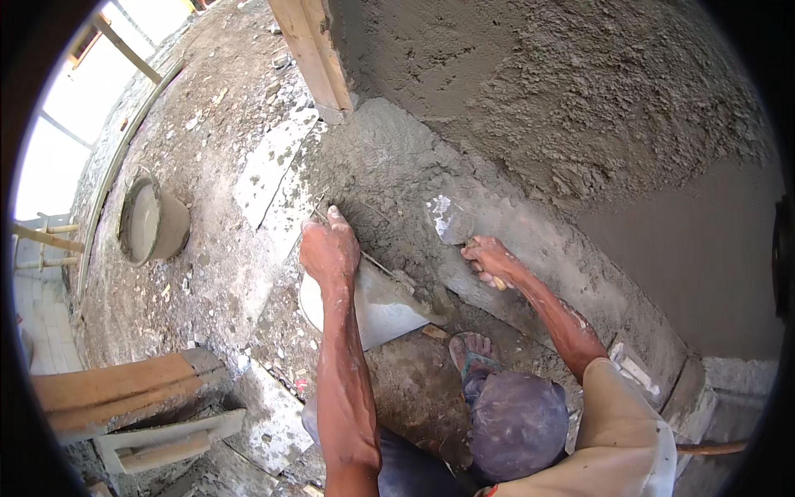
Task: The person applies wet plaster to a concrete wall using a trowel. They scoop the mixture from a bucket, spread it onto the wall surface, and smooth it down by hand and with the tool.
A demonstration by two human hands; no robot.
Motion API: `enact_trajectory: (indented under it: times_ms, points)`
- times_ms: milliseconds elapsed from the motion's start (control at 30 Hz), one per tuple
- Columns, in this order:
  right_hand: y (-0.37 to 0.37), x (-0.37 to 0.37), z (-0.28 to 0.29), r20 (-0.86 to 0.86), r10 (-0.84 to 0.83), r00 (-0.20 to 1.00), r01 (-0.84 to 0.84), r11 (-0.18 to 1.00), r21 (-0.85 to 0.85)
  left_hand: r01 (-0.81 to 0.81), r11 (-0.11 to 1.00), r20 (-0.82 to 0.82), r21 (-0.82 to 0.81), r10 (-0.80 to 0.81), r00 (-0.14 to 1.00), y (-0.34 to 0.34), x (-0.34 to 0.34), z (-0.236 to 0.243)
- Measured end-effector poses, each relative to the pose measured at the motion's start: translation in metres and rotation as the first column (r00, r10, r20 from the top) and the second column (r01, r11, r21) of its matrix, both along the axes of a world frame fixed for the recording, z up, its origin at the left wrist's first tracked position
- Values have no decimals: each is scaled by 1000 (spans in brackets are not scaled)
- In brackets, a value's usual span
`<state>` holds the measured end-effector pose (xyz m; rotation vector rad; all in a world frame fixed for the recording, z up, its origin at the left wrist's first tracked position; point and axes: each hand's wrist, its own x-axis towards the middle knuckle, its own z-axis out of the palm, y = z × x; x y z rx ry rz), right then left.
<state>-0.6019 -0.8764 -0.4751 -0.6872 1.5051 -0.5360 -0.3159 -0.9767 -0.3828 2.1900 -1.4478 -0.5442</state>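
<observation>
Right hand (490, 261) grips the trowel (454, 224), best kept flat; left hand (331, 246) curls, I can't tell round what; mortar (389, 222) between.

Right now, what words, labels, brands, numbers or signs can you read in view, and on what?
None readable.
Bucket, wooden post, trowel in the right hand: no lettering I can make out.
White marks on the trowel blade: no legible characters.
Bright background at upper left: too washed out to tell.
</observation>
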Motion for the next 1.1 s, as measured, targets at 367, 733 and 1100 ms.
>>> enact_trajectory:
  times_ms: [367,733,1100]
  points:
    - [-152,59,-51,446,-207,871,241,970,-20,-84,996,-42,41,86,995,4,3,26]
    - [-130,55,-46,499,-249,830,319,946,-58,-3,998,62,-58,7,998,-3,3,-20]
    - [-97,65,-41,134,-213,968,245,922,-300,-14,1000,42,-21,15,999,-2,6,-8]
